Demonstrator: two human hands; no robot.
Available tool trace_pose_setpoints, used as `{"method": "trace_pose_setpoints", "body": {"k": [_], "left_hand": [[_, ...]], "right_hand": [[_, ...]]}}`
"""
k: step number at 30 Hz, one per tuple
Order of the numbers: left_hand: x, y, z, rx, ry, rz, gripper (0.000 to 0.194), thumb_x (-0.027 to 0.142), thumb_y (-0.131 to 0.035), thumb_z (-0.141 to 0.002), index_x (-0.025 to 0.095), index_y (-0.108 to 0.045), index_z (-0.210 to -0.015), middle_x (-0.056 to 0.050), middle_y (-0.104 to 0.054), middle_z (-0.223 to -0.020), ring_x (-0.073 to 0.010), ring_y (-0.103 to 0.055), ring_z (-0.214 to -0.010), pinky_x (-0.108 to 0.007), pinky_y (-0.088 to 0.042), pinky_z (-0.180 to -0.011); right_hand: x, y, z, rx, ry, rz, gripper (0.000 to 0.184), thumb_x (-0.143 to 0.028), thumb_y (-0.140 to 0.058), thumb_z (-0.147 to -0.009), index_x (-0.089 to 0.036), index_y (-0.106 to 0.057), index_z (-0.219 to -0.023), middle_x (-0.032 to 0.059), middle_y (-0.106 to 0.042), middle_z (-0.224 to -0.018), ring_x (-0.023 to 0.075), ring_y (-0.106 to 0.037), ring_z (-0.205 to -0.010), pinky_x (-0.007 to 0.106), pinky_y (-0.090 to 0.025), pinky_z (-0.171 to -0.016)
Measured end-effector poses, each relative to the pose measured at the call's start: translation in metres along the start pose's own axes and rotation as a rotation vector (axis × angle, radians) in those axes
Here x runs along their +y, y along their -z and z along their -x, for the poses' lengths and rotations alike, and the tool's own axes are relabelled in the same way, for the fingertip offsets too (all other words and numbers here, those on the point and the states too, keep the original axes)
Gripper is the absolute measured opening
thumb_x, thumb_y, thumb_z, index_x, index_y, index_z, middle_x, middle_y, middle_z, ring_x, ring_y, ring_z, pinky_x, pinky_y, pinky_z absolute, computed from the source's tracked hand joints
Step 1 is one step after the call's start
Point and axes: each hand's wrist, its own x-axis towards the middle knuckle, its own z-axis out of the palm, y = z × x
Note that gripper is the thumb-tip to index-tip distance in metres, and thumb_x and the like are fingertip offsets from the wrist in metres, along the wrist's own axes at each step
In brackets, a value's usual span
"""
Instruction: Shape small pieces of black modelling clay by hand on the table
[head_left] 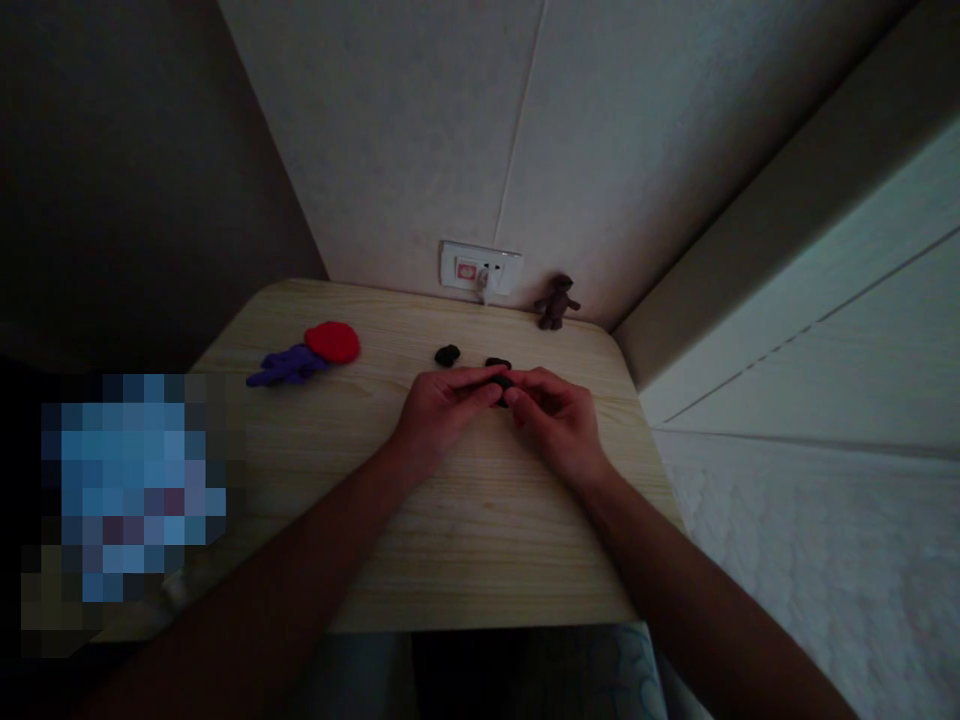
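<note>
Between the fingertips of my left hand (457, 400) and my right hand (555, 405) is a small black lump of modelling clay (502, 389). Thumbs and fingers of both hands pinch it just above the wooden table. Right behind the fingers lies another dark piece (497, 363), partly covered by them. A separate black clay lump (448, 355) rests on the table beyond my left hand. Near the wall at the back right stands a small brown clay figure (556, 303) with arms held out.
On the left of the table (480, 540), a red clay disc (334, 342) lies against a purple clay shape (289, 365). A wall socket (480, 268) with a plug sits behind the table. A pixelated blue area covers the left edge. White quilted bedding (817, 570) is at right.
</note>
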Motion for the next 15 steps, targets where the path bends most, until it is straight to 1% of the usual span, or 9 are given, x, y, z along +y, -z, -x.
{"method": "trace_pose_setpoints", "body": {"k": [2, 4, 7, 9, 11, 13, 15], "left_hand": [[0.001, -0.001, 0.0, 0.024, 0.001, 0.011, 0.033, 0.028, -0.088, -0.071, 0.021, -0.082, -0.103, -0.009, -0.081, -0.107, -0.024, -0.075, -0.101, -0.04, -0.058, -0.097], [0.001, -0.002, -0.001, 0.038, 0.012, 0.058, 0.037, 0.028, -0.09, -0.069, 0.019, -0.08, -0.103, -0.009, -0.081, -0.104, -0.0227, -0.076, -0.096, -0.038, -0.059, -0.093], [0.002, -0.003, -0.002, 0.048, 0.041, 0.14, 0.032, 0.029, -0.092, -0.066, 0.016, -0.079, -0.092, -0.007, -0.081, -0.093, -0.0187, -0.075, -0.083, -0.035, -0.061, -0.084], [0.003, -0.004, -0.002, 0.057, 0.066, 0.178, 0.029, 0.028, -0.093, -0.065, 0.015, -0.077, -0.084, -0.006, -0.079, -0.085, -0.0165, -0.074, -0.076, -0.033, -0.061, -0.08], [0.004, -0.004, -0.001, 0.069, 0.081, 0.194, 0.028, 0.028, -0.093, -0.063, 0.015, -0.077, -0.081, -0.005, -0.079, -0.081, -0.0154, -0.073, -0.073, -0.031, -0.06, -0.078], [0.005, -0.004, -0.001, 0.076, 0.082, 0.188, 0.027, 0.028, -0.093, -0.063, 0.015, -0.077, -0.081, -0.005, -0.079, -0.082, -0.0151, -0.073, -0.073, -0.031, -0.06, -0.078], [0.004, -0.003, 0.0, 0.07, 0.074, 0.177, 0.026, 0.028, -0.093, -0.063, 0.016, -0.078, -0.081, -0.005, -0.079, -0.083, -0.0153, -0.073, -0.073, -0.032, -0.06, -0.079]], "right_hand": [[0.0, 0.0, 0.0, -0.007, -0.011, 0.005, 0.021, -0.035, -0.077, -0.086, -0.022, -0.078, -0.102, 0.0033, -0.074, -0.088, 0.0097, -0.061, -0.061, 0.022, -0.05, -0.051], [-0.001, 0.0, 0.002, 0.03, 0.037, 0.05, 0.022, -0.034, -0.075, -0.088, -0.022, -0.078, -0.105, 0.0039, -0.074, -0.089, 0.0097, -0.06, -0.06, 0.023, -0.05, -0.051], [-0.004, -0.001, 0.005, 0.08, 0.196, 0.239, 0.023, -0.029, -0.072, -0.092, -0.024, -0.078, -0.114, 0.005, -0.075, -0.09, 0.0114, -0.062, -0.064, 0.025, -0.052, -0.055], [-0.007, -0.001, 0.006, 0.081, 0.31, 0.376, 0.024, -0.025, -0.069, -0.094, -0.024, -0.078, -0.116, 0.0059, -0.077, -0.09, 0.0134, -0.065, -0.07, 0.027, -0.054, -0.06], [-0.01, -0.001, 0.006, 0.066, 0.384, 0.473, 0.025, -0.023, -0.067, -0.095, -0.023, -0.078, -0.118, 0.0065, -0.077, -0.091, 0.0147, -0.068, -0.073, 0.028, -0.056, -0.063], [-0.013, -0.001, 0.006, 0.04, 0.411, 0.531, 0.025, -0.023, -0.065, -0.096, -0.022, -0.077, -0.118, 0.0066, -0.077, -0.09, 0.0149, -0.068, -0.074, 0.028, -0.056, -0.063], [-0.014, 0.0, 0.006, 0.024, 0.4, 0.543, 0.023, -0.025, -0.065, -0.096, -0.022, -0.078, -0.116, 0.0064, -0.077, -0.089, 0.0148, -0.068, -0.073, 0.028, -0.056, -0.061]]}}
